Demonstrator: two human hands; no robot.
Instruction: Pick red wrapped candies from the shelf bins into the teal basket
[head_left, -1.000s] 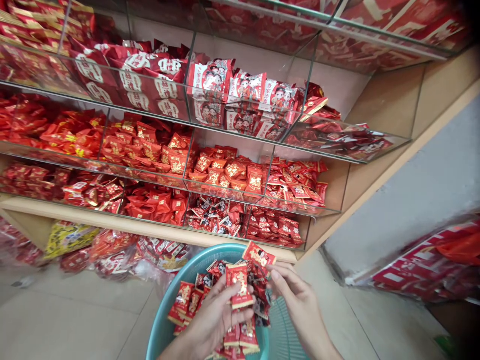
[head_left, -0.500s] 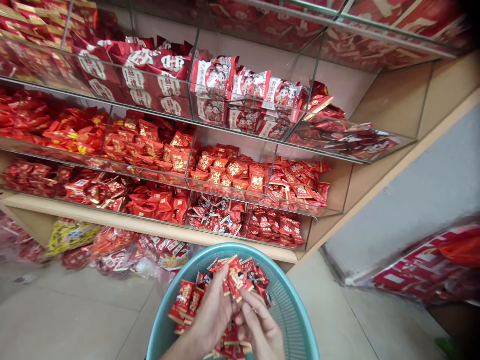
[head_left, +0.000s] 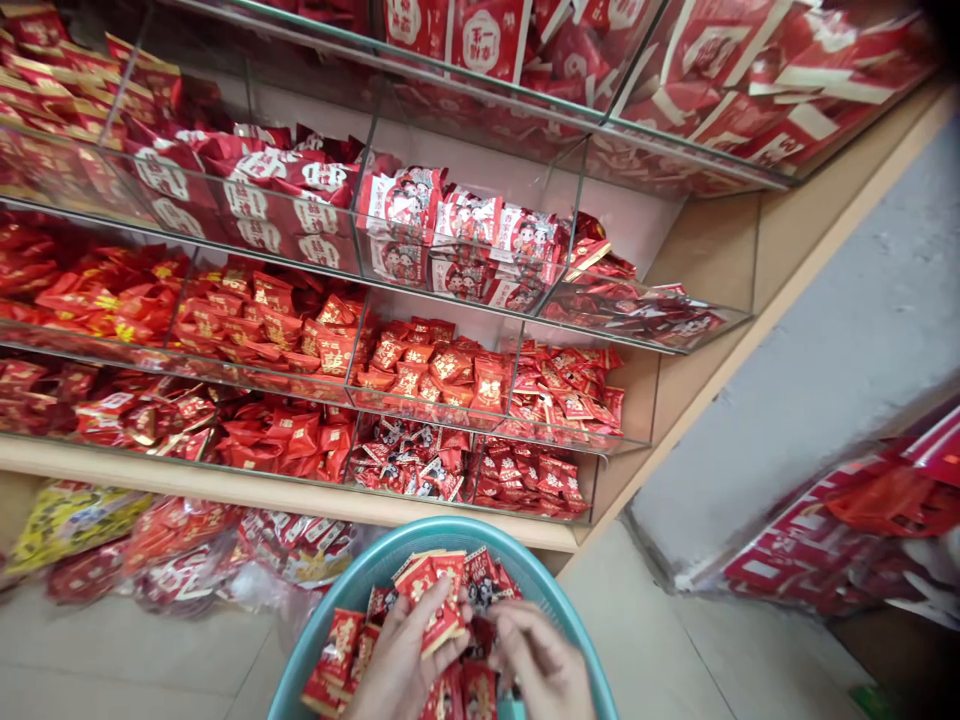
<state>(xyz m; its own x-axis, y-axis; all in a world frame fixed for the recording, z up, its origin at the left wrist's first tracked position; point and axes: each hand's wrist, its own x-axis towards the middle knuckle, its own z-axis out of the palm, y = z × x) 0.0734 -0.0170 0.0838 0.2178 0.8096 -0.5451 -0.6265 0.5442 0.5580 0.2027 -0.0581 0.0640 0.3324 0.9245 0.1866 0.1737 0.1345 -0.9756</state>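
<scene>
Being gripped by the left hand (head_left: pixel 401 645) are small rectangular red-and-gold wrapped packets (head_left: pixel 452 612), held over a round teal plastic basket (head_left: pixel 450 530) partly filled with similar packets. The right hand (head_left: pixel 544 660) is curled just beside them; whether anything is pinched there cannot be told.

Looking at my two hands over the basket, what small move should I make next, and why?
Probably bring the right hand down to pinch one of the loose packets. The left hand already holds red packets over the teal basket, and the right fingers are close to the loose ones; whether they already grip one, I can't tell.
</scene>
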